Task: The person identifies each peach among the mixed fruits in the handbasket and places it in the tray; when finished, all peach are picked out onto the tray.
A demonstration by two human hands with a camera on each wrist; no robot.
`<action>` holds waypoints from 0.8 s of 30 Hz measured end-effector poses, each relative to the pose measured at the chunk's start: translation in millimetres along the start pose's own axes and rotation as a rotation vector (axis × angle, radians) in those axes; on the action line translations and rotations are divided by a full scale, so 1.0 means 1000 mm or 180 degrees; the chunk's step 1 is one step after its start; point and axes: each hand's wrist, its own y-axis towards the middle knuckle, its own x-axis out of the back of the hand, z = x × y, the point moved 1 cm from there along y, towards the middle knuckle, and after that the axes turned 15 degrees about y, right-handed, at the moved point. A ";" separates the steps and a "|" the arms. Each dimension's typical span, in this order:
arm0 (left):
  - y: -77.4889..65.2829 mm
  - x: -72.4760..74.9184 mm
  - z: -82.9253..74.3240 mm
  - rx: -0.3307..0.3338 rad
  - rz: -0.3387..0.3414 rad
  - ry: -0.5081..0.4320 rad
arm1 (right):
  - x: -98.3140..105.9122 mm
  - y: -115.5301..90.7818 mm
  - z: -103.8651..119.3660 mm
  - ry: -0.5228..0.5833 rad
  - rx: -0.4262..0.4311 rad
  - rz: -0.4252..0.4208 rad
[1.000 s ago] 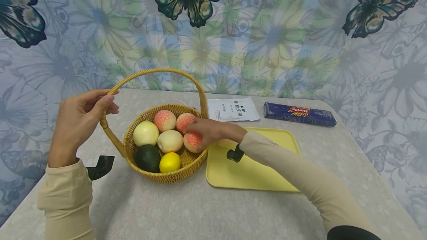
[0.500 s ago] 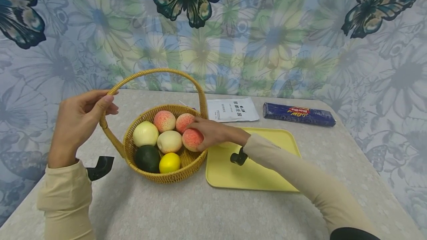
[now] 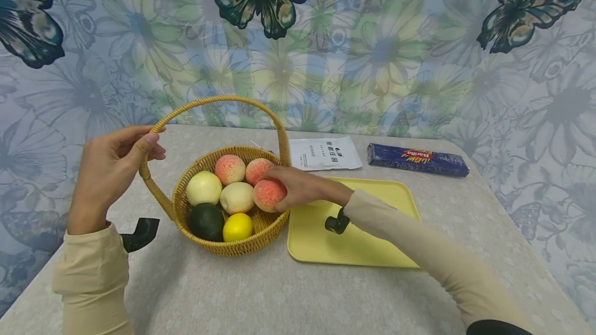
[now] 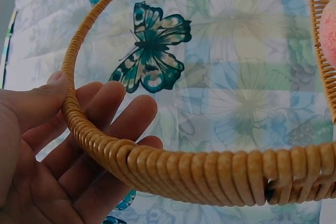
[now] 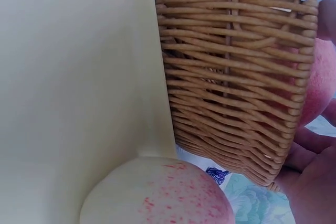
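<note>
My left hand [image 3: 109,172] pinches the side of the wicker basket's arched handle [image 3: 223,98] between thumb and fingers; the left wrist view shows the thumb against the wrapped cane. At the right inside of the basket [image 3: 258,243], my right hand [image 3: 302,186] grips a red-blushed peach [image 3: 269,195], its thumb on the near side. Two more reddish peaches [image 3: 230,169] lie behind, one partly under my fingers. Also in the basket are a pale peach [image 3: 237,198], a pale green round fruit [image 3: 204,187], a dark green oval fruit [image 3: 206,221] and a yellow lemon [image 3: 238,227].
A yellow tray [image 3: 354,244] lies right of the basket, against its side. In the right wrist view another pale peach [image 5: 157,195] rests on it, hidden by my hand from above. Behind are a white packet [image 3: 324,153] and a blue Barilla pasta pack [image 3: 417,160].
My right wrist has shifted slightly to the right, and more of the gripped peach shows. The left hand and the basket have stayed in place.
</note>
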 end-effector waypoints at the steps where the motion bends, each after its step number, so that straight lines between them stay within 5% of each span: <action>1: 0.000 0.000 0.000 0.0000 0.0000 0.0000 | 0.000 -0.001 0.000 0.0063 0.0011 -0.0012; 11: -0.002 -0.001 -0.001 -0.0019 -0.0007 -0.0062 | 0.002 -0.011 0.000 0.0814 0.0095 -0.0308; 24: -0.004 -0.001 -0.001 0.0003 -0.0011 -0.0061 | 0.008 -0.027 0.001 0.1253 0.0267 -0.0546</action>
